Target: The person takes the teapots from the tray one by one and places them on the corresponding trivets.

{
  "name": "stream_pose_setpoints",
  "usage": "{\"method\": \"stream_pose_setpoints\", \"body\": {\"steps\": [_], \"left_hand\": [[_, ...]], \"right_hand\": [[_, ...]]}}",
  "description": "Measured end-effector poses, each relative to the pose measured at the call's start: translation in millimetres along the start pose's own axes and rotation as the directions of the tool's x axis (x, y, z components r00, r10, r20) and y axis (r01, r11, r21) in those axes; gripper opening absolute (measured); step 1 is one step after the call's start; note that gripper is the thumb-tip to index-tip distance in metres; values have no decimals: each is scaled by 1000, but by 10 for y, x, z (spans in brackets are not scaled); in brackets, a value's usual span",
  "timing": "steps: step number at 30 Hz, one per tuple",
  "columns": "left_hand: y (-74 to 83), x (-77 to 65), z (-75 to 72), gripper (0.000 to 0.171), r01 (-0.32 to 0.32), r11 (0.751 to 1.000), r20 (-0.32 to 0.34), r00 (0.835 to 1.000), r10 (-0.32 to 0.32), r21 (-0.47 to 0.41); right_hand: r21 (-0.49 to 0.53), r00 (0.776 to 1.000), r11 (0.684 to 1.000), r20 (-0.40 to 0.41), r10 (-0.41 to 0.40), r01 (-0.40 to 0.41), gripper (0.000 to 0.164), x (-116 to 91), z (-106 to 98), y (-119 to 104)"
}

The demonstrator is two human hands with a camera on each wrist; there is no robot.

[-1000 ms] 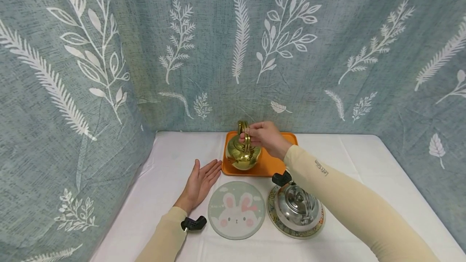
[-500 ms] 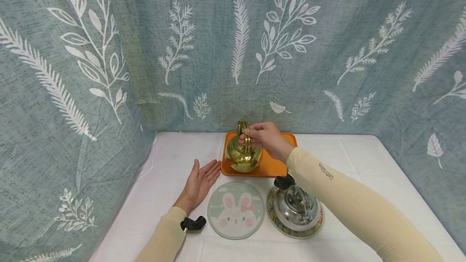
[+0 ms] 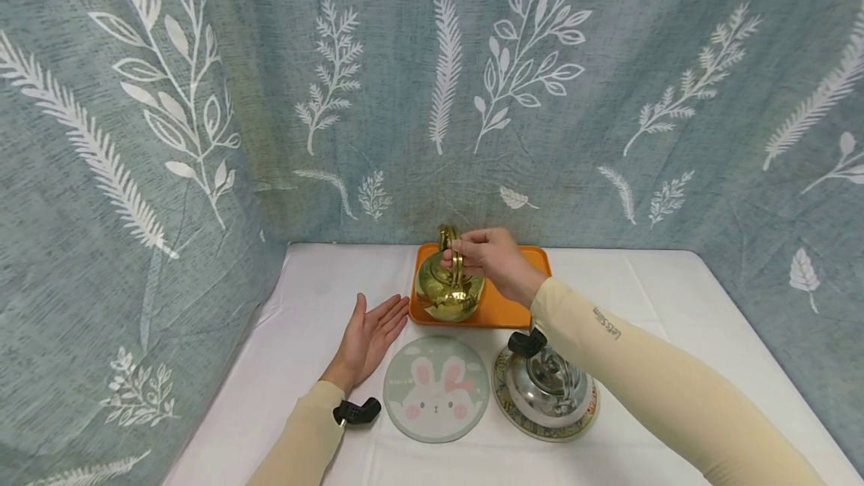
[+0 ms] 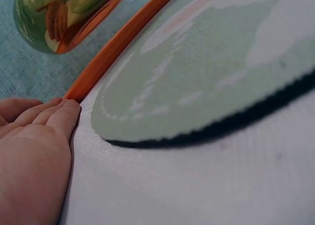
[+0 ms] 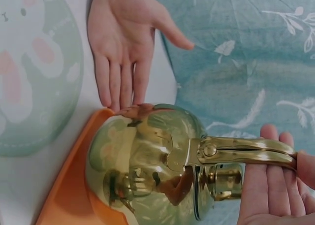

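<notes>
My right hand [image 3: 496,257] grips the arched handle of a shiny gold kettle [image 3: 451,298], fingers curled around it. The kettle overlaps the left part of an orange tray [image 3: 509,306] in the head view. From the left wrist, curtain shows between the kettle [image 4: 54,18] and the tray's rim [image 4: 123,40]. My left hand [image 3: 367,340] lies on the white cloth, palm up and fingers straight, holding nothing. Its fingertips are right at the tray's left edge. In the right wrist view, that open left hand [image 5: 125,48] appears just beyond the kettle [image 5: 147,161].
A round green mat with a rabbit face [image 3: 436,388] lies in front of the tray. To its right, a silver kettle [image 3: 550,388] stands on a round patterned mat [image 3: 540,432], partly under my right forearm. A leaf-print curtain [image 3: 405,96] rises behind the table.
The gold kettle, in my right hand, has shifted very slightly toward the tray's front edge in the head view. My left hand stays in place.
</notes>
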State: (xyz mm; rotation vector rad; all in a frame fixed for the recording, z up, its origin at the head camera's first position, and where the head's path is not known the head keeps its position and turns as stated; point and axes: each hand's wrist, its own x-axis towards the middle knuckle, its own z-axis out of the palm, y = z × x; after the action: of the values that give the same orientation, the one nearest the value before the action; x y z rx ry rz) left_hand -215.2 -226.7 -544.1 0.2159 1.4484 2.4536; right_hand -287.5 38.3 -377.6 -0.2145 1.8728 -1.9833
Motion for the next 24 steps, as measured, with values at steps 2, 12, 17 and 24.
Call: {"method": "stream_pose_setpoints", "body": {"steps": [2,12,17,24], "left_hand": [[-6,1,0,103,4,1000,2,1000,-4,-8],[-4,5,-9,103,-4,1000,6,1000,4,9],[0,2,7,102,14,1000,-19,1000,-15,-11],[12,13,17,101,10,1000,-13,1000,-10,-28]], "right_hand": [[2,1000,1000,1,-6,6,34,-14,5,-2],[5,1000,1000,7,-9,9,31,-100,19,13],[6,1000,1000,12,-1,1,30,-141,18,35],[-4,1000,1000,18,-14,14,33,-176,-1,64]]}}
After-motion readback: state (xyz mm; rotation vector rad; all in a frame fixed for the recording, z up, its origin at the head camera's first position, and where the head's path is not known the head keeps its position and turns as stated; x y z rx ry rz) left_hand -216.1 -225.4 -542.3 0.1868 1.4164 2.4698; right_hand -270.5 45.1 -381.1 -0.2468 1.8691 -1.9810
